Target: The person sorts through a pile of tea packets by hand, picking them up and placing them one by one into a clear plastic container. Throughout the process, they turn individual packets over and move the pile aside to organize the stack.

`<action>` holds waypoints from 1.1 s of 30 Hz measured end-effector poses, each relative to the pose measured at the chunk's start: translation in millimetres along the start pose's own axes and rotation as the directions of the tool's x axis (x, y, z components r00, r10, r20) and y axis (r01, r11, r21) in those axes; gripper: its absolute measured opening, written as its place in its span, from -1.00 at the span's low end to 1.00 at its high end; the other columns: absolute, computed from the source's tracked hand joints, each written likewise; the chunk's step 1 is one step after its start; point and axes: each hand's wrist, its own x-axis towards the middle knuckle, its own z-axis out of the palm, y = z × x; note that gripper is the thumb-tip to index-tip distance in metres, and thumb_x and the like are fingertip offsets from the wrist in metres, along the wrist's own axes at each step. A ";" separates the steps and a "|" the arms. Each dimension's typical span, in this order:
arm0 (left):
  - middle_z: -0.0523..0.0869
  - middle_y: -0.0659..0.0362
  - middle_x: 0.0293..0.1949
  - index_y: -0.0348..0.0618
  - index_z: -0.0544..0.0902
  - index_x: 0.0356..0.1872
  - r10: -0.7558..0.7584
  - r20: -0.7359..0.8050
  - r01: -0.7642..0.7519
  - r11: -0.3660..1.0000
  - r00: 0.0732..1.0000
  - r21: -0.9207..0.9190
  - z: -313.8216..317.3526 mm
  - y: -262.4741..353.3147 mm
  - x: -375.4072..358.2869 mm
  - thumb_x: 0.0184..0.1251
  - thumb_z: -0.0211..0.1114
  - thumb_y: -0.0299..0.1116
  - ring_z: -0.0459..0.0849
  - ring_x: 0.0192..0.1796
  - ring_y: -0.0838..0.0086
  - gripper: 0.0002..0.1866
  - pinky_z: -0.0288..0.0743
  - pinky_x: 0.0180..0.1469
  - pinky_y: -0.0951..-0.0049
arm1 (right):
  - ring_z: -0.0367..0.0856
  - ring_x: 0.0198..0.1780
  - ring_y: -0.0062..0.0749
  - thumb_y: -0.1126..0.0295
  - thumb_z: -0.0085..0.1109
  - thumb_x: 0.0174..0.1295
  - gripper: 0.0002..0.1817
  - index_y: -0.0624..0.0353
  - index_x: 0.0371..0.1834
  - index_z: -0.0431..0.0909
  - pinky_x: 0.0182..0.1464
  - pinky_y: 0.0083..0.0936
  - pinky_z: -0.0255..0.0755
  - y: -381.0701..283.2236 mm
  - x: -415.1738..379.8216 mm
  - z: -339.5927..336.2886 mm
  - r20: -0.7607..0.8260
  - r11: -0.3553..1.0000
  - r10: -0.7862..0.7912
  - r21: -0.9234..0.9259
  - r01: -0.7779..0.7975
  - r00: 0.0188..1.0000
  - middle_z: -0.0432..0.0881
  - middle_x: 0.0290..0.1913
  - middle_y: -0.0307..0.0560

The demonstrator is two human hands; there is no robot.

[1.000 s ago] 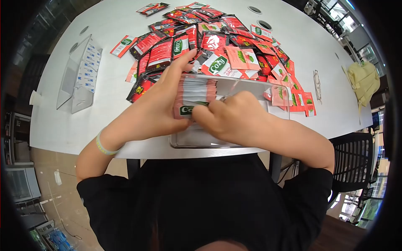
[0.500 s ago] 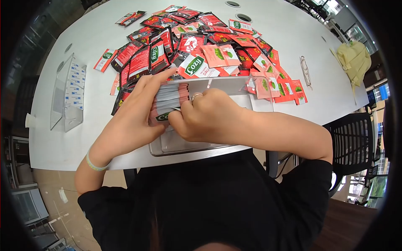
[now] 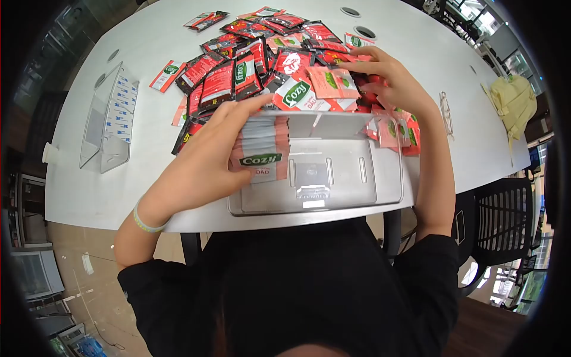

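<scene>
Your left hand (image 3: 199, 157) steadies the upright sachet stack (image 3: 263, 152) while your right hand (image 3: 395, 77) is at the loose pile (image 3: 217, 83).

Your left grip is wrapped around the stack at the left end of the clear bin (image 3: 348, 172), near the counter's (image 3: 151, 137) near edge; your right fingers bend over the pile's right side, but blur leaves you unable to tell whether that grip holds a sachet.
</scene>
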 end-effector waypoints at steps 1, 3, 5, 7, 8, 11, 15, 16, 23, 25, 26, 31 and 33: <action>0.42 0.07 0.06 0.02 0.21 0.48 -0.003 -0.011 0.003 1.000 1.000 -0.013 0.4 -0.2 -0.6 -0.04 0.30 -0.65 0.48 -0.28 0.37 -0.07 0.47 -0.16 0.40 | 0.53 0.09 -0.33 0.72 0.19 0.09 -0.41 -0.13 0.17 0.66 0.02 -0.44 0.51 1.0 0.4 7.1 -0.006 0.991 -0.081 -0.109 0.080 0.997 0.46 0.31 -0.08; 0.45 0.06 0.08 0.02 0.23 0.47 0.018 -0.019 -0.018 1.000 1.000 0.001 2.7 -4.3 -1.0 -0.04 0.32 -0.62 0.50 -0.25 0.35 -0.08 0.47 -0.14 0.40 | 0.55 0.10 -0.32 0.70 0.21 0.11 -0.52 -0.07 0.04 0.74 0.03 -0.43 0.52 -5.3 1.8 15.3 -0.020 0.967 -0.141 -0.215 0.134 0.990 0.51 0.25 -0.08; 0.45 0.04 0.12 0.01 0.23 0.46 0.034 -0.039 -0.034 0.999 0.999 0.014 2.6 -5.1 -0.9 -0.04 0.34 -0.57 0.53 -0.14 0.30 -0.09 0.47 -0.03 0.38 | 0.56 0.09 -0.34 0.66 0.23 0.13 -0.56 -0.06 0.05 0.74 0.03 -0.46 0.53 0.9 3.2 7.9 -0.017 0.987 -0.089 -0.138 0.086 0.996 0.53 0.23 -0.09; 0.45 0.04 0.13 0.01 0.23 0.46 0.059 -0.045 -0.057 0.998 0.997 0.032 3.2 -8.5 -0.5 -0.04 0.35 -0.56 0.53 -0.08 0.27 -0.09 0.45 0.02 0.36 | 0.60 -0.02 -0.41 0.55 0.25 0.22 -0.72 0.06 -0.01 0.74 -0.03 -0.52 0.52 -0.8 4.1 2.9 -0.079 0.996 -0.056 0.071 0.061 0.995 0.62 0.11 -0.12; 0.45 0.03 0.15 0.01 0.23 0.46 0.075 -0.047 -0.073 0.997 0.996 0.040 2.9 -9.0 -0.5 -0.04 0.36 -0.54 0.53 -0.02 0.24 -0.09 0.44 0.07 0.35 | 0.60 -0.02 -0.41 0.55 0.25 0.22 -0.72 0.06 -0.01 0.74 -0.03 -0.52 0.52 0.4 5.2 1.6 -0.083 0.996 -0.061 0.065 0.066 0.995 0.62 0.11 -0.12; 0.45 0.03 0.15 -0.01 0.23 0.46 0.079 -0.060 -0.079 0.997 0.995 0.005 4.6 -9.5 1.2 -0.04 0.35 -0.54 0.52 0.04 0.23 -0.10 0.42 0.13 0.34 | 0.61 -0.23 -0.43 0.40 0.25 0.31 -0.80 0.24 -0.08 0.69 -0.15 -0.53 0.51 0.0 3.7 -0.6 -0.232 0.989 -0.072 0.113 0.100 0.970 0.69 -0.16 -0.14; 0.45 0.02 0.16 -0.05 0.23 0.45 0.050 -0.067 -0.058 0.991 0.996 -0.119 7.7 -11.1 3.4 -0.04 0.33 -0.56 0.53 0.10 0.22 -0.11 0.44 0.14 0.35 | 0.54 -0.41 -0.72 0.23 0.16 0.42 -0.73 0.26 -0.20 0.62 -0.44 -0.68 0.33 -31.9 -4.3 -17.0 -0.202 0.926 0.023 0.375 0.056 0.979 0.64 -0.37 -0.29; 0.45 0.01 0.17 -0.05 0.24 0.44 0.092 -0.097 -0.101 0.990 0.991 -0.093 10.8 -15.8 5.1 -0.05 0.32 -0.56 0.52 0.13 0.20 -0.12 0.45 0.14 0.35 | 0.55 -0.43 -0.72 0.24 0.15 0.43 -0.74 0.26 -0.21 0.62 -0.46 -0.72 0.30 -52.4 -10.8 -23.4 -0.216 0.892 -0.005 0.440 0.102 0.976 0.64 -0.38 -0.30; 0.48 -0.04 0.16 -0.06 0.27 0.40 0.173 -0.184 -0.190 0.979 0.968 -0.079 22.6 -20.0 10.6 -0.03 0.32 -0.50 0.53 0.19 0.11 -0.17 0.44 0.19 0.23 | 0.60 -0.56 -0.20 0.36 0.35 0.17 -0.84 0.20 -0.31 0.63 -0.49 -0.43 0.43 -125.4 -29.3 -3.9 0.190 0.920 -0.387 0.004 0.393 0.902 0.58 -0.61 -0.10; 0.50 -0.06 0.15 -0.08 0.27 0.40 0.189 -0.196 -0.208 0.974 0.962 -0.084 25.9 -24.6 13.7 0.00 0.33 -0.45 0.52 0.20 0.07 -0.19 0.43 0.21 0.19 | 0.57 -0.59 -0.13 0.37 0.35 0.13 -0.84 0.17 -0.29 0.61 -0.52 -0.33 0.40 -135.8 -30.0 13.4 0.259 0.912 -0.334 -0.154 0.380 0.906 0.57 -0.61 -0.08; 0.49 -0.07 0.16 -0.11 0.27 0.40 0.207 -0.203 -0.228 0.970 0.957 -0.089 27.0 -25.8 14.7 0.01 0.34 -0.44 0.52 0.21 0.06 -0.19 0.43 0.22 0.18 | 0.53 -0.63 -0.10 0.36 0.36 0.09 -0.81 0.16 -0.32 0.56 -0.54 -0.26 0.36 -134.4 -28.8 25.6 0.204 0.895 -0.378 -0.170 0.413 0.903 0.54 -0.65 -0.09; 0.47 -0.13 0.21 -0.15 0.22 0.42 0.193 -0.148 -0.220 0.956 0.970 -0.193 25.1 -22.3 11.0 0.01 0.35 -0.42 0.50 0.24 0.04 -0.15 0.40 0.26 0.18 | 0.61 -0.65 -0.17 0.40 0.26 0.02 -0.88 0.18 -0.47 0.52 -0.59 -0.32 0.44 -138.1 -24.8 41.4 0.209 0.830 -0.397 -0.335 0.446 0.894 0.53 -0.72 -0.07; 0.44 -0.15 0.24 -0.13 0.16 0.46 0.185 -0.117 -0.202 0.967 0.976 -0.155 21.5 -19.9 10.8 -0.01 0.35 -0.43 0.47 0.28 0.02 -0.09 0.39 0.27 0.19 | 0.62 -0.68 -0.25 0.38 0.27 -0.04 -0.85 0.16 -0.56 0.49 -0.64 -0.38 0.45 -136.0 -24.8 49.6 0.162 0.774 -0.484 -0.380 0.507 0.860 0.49 -0.77 -0.15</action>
